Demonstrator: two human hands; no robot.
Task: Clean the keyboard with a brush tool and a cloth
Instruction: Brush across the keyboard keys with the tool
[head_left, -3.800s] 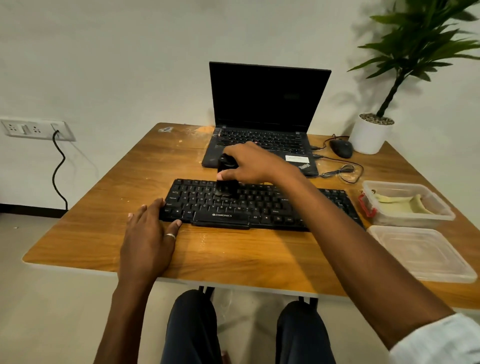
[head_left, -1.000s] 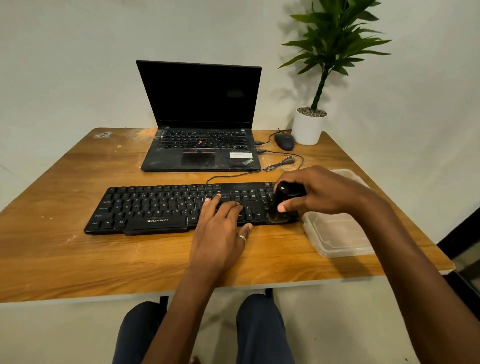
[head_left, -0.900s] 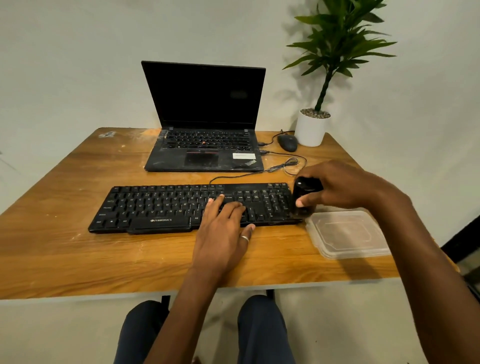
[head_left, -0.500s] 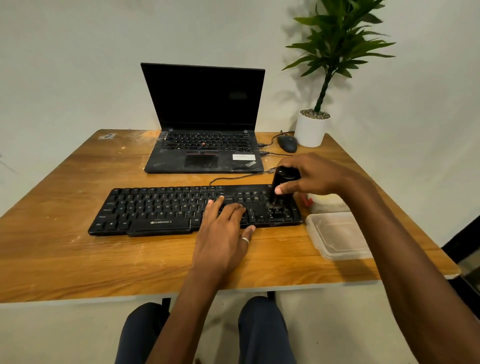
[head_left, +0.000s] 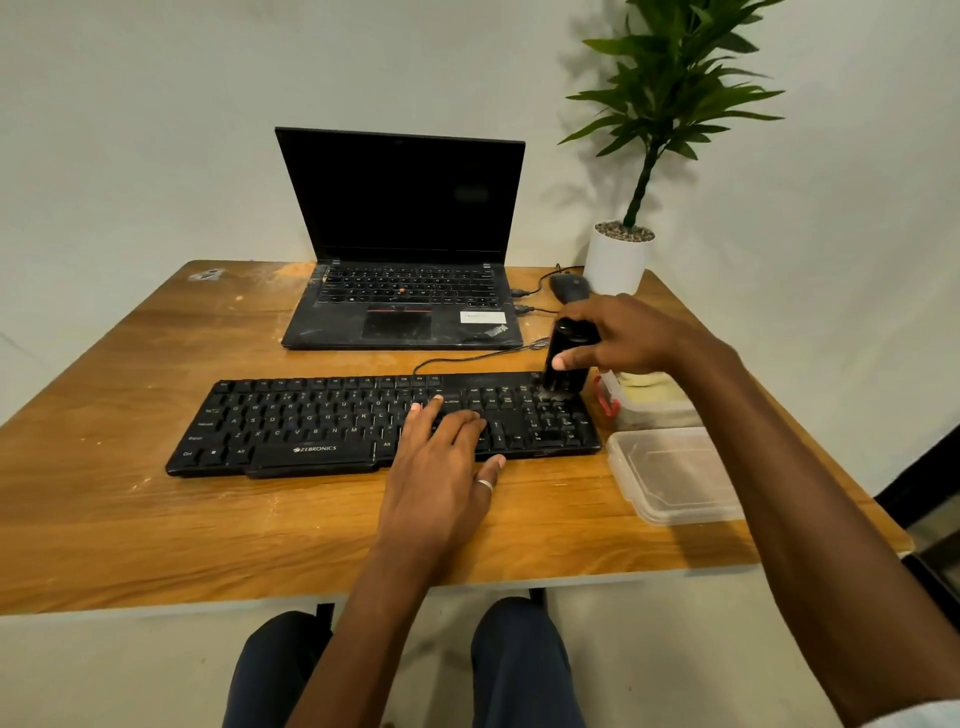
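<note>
Your right hand (head_left: 631, 338) grips the stubby black brush tool (head_left: 563, 358) upright on the dusty matte Zebronics keyboard (head_left: 322, 415), while your left hand (head_left: 441, 457) presses flat, fingers spread.

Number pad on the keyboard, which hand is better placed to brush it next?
Right. The right hand grips the brush tool with bristles at the pad's far corner; the left hand lies flat on the keyboard, holding nothing.
</note>
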